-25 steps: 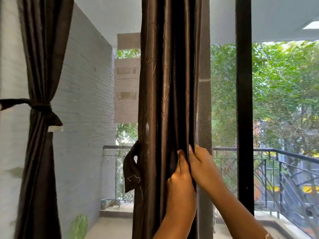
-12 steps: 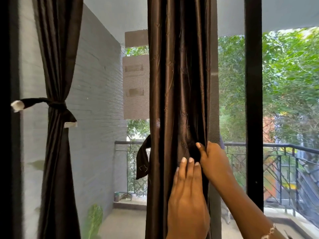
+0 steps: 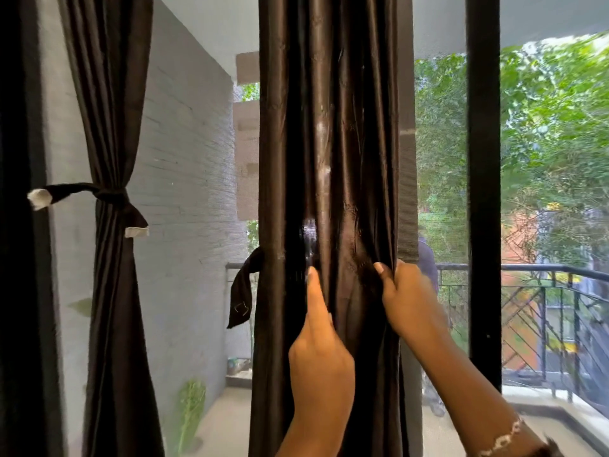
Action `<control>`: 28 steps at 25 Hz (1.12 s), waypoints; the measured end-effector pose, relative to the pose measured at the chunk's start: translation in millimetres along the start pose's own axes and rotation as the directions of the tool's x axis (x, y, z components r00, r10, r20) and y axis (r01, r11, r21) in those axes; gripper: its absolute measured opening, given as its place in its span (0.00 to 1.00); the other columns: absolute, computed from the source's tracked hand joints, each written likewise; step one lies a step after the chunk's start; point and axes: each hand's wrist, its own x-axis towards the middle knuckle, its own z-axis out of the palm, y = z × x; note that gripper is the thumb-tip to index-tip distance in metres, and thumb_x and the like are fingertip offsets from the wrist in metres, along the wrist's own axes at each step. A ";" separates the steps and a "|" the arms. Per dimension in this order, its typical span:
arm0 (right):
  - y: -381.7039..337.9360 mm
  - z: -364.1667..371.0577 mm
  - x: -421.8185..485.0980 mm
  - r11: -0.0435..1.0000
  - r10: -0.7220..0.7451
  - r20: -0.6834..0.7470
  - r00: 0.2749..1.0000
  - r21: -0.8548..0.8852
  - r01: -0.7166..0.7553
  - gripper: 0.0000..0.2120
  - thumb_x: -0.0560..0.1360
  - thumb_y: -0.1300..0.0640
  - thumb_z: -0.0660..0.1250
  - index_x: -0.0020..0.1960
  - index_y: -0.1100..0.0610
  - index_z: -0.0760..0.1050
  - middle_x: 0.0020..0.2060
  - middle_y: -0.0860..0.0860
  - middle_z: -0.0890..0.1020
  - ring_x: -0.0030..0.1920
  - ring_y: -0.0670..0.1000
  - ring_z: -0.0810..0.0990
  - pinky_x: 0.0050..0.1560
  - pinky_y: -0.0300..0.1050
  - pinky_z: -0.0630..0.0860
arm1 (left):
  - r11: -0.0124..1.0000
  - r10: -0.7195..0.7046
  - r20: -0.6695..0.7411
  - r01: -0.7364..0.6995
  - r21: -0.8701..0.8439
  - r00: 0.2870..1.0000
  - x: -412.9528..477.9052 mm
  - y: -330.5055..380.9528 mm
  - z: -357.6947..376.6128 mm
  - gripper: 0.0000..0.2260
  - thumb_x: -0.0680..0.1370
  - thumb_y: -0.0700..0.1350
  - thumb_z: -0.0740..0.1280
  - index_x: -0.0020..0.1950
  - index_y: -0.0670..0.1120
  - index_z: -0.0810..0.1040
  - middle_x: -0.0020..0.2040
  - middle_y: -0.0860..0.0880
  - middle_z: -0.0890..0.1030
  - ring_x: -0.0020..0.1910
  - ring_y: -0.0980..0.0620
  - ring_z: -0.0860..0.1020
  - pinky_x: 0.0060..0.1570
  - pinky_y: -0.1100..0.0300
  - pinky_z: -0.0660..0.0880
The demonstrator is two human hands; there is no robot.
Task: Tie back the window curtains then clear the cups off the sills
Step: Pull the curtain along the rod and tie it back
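Two curtains; my right hand (image 3: 408,301) grips the right edge of the untied curtain (image 3: 329,127); my left hand (image 3: 321,357) touches its folds, grip indeterminate; tied curtain (image 3: 112,291) left of it, gap between.

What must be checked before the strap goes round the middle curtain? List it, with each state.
1. Left curtain tied back: ok, its tie is knotted round it.
2. Middle curtain tied: not ok, nothing binds it.
3. Strap free to take: ok, it hangs loose at that curtain's left edge.
4. Right hand holding the folds: ok, fingers curl round the right edge.
5. Left hand grip: cannot tell, one finger lies straight on the cloth, the rest hidden.
6. Cups: cannot tell, none in view.
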 end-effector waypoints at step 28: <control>-12.8 8.0 -2.4 0.999 0.035 0.138 0.990 0.020 -0.038 0.19 0.81 0.54 0.55 0.31 0.54 0.58 0.27 0.49 0.67 0.26 0.46 0.65 0.25 0.38 0.56 | 0.992 0.082 -0.248 -0.054 0.116 0.965 -0.8 -8.3 2.6 0.27 0.77 0.41 0.59 0.74 0.45 0.54 0.73 0.43 0.61 0.72 0.55 0.59 0.71 0.66 0.56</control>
